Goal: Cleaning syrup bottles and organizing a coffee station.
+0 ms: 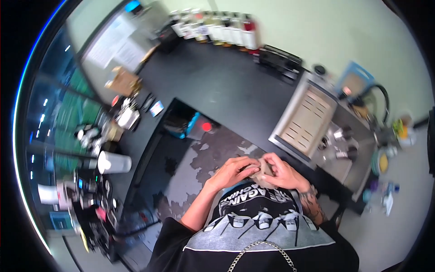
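Observation:
Close in front of my chest, both hands meet on a small greyish-beige piece (263, 172), soft and folded like a cloth. My left hand (234, 172) comes at it from the left with bent fingers pressed on its top edge. My right hand (284, 173) grips the other side, thumb and fingers curled around it. Fingers cover much of the piece, and blur hides its exact kind.
At my right is a metal sink (342, 156) with a slotted beige tray (308, 115) over it. A dark counter (222, 77) runs ahead, with a row of bottles (222, 29) at the wall. A white cylinder container (114, 162) stands at the left.

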{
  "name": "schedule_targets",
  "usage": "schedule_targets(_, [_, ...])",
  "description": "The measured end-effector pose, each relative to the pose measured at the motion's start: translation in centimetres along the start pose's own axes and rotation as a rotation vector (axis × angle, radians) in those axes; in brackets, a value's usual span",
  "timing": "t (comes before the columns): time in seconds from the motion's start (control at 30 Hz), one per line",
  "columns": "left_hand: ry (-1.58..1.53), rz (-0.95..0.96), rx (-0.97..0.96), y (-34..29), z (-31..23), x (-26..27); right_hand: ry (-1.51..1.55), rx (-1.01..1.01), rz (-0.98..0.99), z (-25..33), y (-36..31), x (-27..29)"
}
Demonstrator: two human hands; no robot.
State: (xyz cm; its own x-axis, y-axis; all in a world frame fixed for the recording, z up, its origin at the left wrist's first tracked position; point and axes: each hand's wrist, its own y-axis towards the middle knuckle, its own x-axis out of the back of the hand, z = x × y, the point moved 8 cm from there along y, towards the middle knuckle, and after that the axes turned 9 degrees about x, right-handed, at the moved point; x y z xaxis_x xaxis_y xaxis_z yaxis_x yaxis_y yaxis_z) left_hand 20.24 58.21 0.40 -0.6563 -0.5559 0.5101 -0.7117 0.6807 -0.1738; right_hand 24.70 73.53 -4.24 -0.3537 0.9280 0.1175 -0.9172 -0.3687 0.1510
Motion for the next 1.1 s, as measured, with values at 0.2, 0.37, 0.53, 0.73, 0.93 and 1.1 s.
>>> schedule_targets(0.2, [0.306, 0.159, -0.09, 4.3, -2.4, -2.9, -0.167, -0.202, -0.249, -0.5, -3.3, 3.0])
schedule_targets(0.37, [0.515, 0.297, -0.067, 5.9, 5.2, -4.1, -0.236, -0.177, -0.533, 0.1, -8.2, 7.0])
schedule_targets(0.53, [0.465, 0.257, -0.289, 7.7, 5.1, -0.7, -0.346, -0.244, -0.335, -1.2, -10.9, 7.8])
schedule_targets(0.73, [0.781, 0.12, -0.395, 13.8, 4.2, 1.9, -0.382, -0.41, -0.509, -2.8, -11.4, 11.9])
schedule_targets(0.93, [0.926, -0.077, -0.339, 18.3, 5.4, -2.4, -0.887, -0.302, -0.996, -10.9, -13.8, 18.4])
schedule_targets(1.1, [0.581, 0.32, -0.568, 12.6, 5.9, -12.7, -0.669, -0.853, -0.713, -17.9, -12.1, 19.0])
